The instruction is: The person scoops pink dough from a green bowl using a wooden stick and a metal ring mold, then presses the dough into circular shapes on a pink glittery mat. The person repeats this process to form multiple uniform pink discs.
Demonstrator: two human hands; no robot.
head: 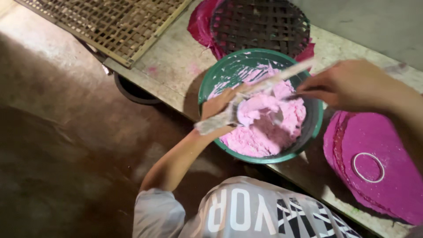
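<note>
Item: soft, sticky pink dough (264, 123) sitting in a green bowl (211, 79) on the desk (176, 57), left hand (218, 108) fingers clamping a coated flat stick (255, 86), right hand (348, 83) fingers pinching its far end; likely heavy, clinging, best scooped from underneath.

Left hand (219, 107) grips a paste-coated stick (251, 94) lying across the green bowl (229, 66). Right hand (348, 84) pinches a thin tool at the bowl's right rim. Bowl holds pink paste (269, 123) and sits on a stone bench (172, 57). Magenta sheets (387, 145) with a white ring (368, 167) lie right; woven tray (260, 24) behind, bamboo rack (110, 22) at top left.
</note>
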